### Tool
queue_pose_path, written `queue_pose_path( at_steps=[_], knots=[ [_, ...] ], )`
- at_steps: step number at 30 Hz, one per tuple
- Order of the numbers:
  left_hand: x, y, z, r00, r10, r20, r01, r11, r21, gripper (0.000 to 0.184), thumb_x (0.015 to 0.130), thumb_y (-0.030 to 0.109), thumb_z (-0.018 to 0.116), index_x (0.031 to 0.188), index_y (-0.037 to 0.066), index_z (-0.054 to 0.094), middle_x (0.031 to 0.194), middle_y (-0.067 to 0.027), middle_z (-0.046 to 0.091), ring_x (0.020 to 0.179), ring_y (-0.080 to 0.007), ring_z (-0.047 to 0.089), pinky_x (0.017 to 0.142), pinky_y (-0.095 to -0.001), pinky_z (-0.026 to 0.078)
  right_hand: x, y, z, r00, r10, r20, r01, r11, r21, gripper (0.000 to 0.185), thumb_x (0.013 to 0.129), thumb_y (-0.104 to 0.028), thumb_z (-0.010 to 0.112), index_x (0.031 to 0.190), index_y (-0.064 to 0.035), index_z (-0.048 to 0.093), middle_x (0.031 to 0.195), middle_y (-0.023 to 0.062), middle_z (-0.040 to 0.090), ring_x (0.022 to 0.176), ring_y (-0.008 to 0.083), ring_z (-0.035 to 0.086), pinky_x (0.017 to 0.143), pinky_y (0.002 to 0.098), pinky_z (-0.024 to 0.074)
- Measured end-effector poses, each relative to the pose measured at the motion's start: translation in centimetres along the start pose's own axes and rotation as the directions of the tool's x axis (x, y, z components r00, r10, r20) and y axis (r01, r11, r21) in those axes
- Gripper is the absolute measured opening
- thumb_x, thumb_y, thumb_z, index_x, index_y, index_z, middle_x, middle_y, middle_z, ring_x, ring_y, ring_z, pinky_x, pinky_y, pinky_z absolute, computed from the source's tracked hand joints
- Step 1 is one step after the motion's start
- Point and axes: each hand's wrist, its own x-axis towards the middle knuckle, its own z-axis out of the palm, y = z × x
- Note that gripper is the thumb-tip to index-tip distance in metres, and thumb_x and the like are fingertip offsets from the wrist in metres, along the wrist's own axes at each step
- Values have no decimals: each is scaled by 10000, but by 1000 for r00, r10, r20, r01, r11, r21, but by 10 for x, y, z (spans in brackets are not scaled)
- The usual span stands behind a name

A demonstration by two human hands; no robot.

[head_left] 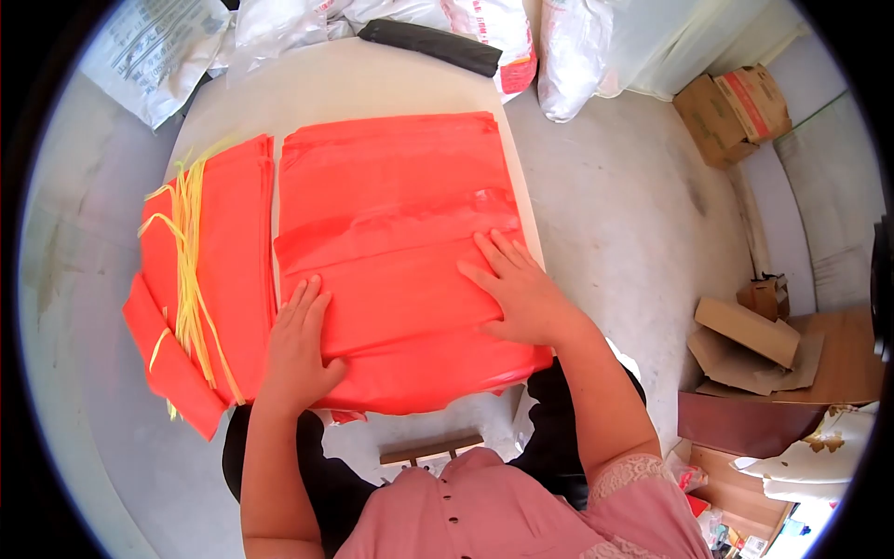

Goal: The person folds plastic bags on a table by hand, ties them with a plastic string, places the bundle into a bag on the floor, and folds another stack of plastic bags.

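Note:
A broad stack of red plastic sheets (400,196) lies on the pale table (307,84), its near end hanging over the front edge. Flat on the left side of this stack rests my left hand (303,345), fingers spread and pointing away from me. My right hand (521,293) lies on its right side with the fingers apart. Neither hand grips anything. To the left is a second red pile (237,224), with a bundle of yellow strips (189,270) across it. A folded red piece (168,359) sits at that pile's near left corner.
A black roll (430,47) lies at the table's far edge, near white bags (575,56). Cardboard boxes (731,112) stand at the far right. An opened carton (754,349) rests on a brown surface at the right. A wall runs along the left.

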Motion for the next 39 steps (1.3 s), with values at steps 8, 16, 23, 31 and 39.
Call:
queue_pose_path(
  at_steps=[8, 16, 23, 31, 39],
  knots=[
    [-5, -8, -16, 996, 1, 84, 1, 1000, -21, 821, 684, 38, 619, 1498, 57, 524, 1688, -165, 347, 1585, -371, 265, 1284, -469, 268, -14, 14, -13, 992, 72, 101, -79, 994, 70, 851, 798, -136, 681, 1610, -144, 427, 1767, 144, 119, 1634, 337, 86, 1300, 455, 204],
    [-8, -17, -23, 994, -28, 104, 38, 995, -97, 778, 706, 41, 636, 1480, 95, 579, 1691, -155, 348, 1586, -362, 270, 1275, -473, 277, -20, 34, -15, 991, 42, 123, -64, 981, 184, 845, 786, -51, 645, 1603, -115, 435, 1767, 139, 128, 1637, 327, 78, 1293, 440, 227],
    [-9, -31, -17, 999, 32, 39, -30, 999, -45, 772, 715, 13, 612, 1484, 69, 566, 1662, -149, 405, 1561, -367, 329, 1250, -457, 336, -27, 60, -2, 999, -35, 24, 22, 913, 406, 902, 766, 97, 581, 1625, -98, 386, 1757, 123, 182, 1635, 303, 102, 1291, 411, 243],
    [-12, -34, -14, 999, 46, 19, -44, 997, -71, 758, 734, -18, 556, 1492, 5, 528, 1655, -178, 408, 1536, -390, 366, 1242, -454, 350, -28, 72, 2, 1000, -11, 13, 2, 856, 517, 829, 871, 17, 626, 1642, -110, 350, 1757, 61, 211, 1634, 252, 124, 1295, 412, 241],
    [-11, -25, -16, 1000, 26, 13, -25, 999, -43, 772, 746, -63, 535, 1514, 15, 515, 1656, -164, 413, 1547, -376, 354, 1254, -448, 329, -28, 71, 5, 1000, 10, 29, -23, 866, 500, 837, 890, -107, 712, 1644, -130, 349, 1757, 65, 206, 1632, 283, 126, 1294, 433, 263]
  ],
)
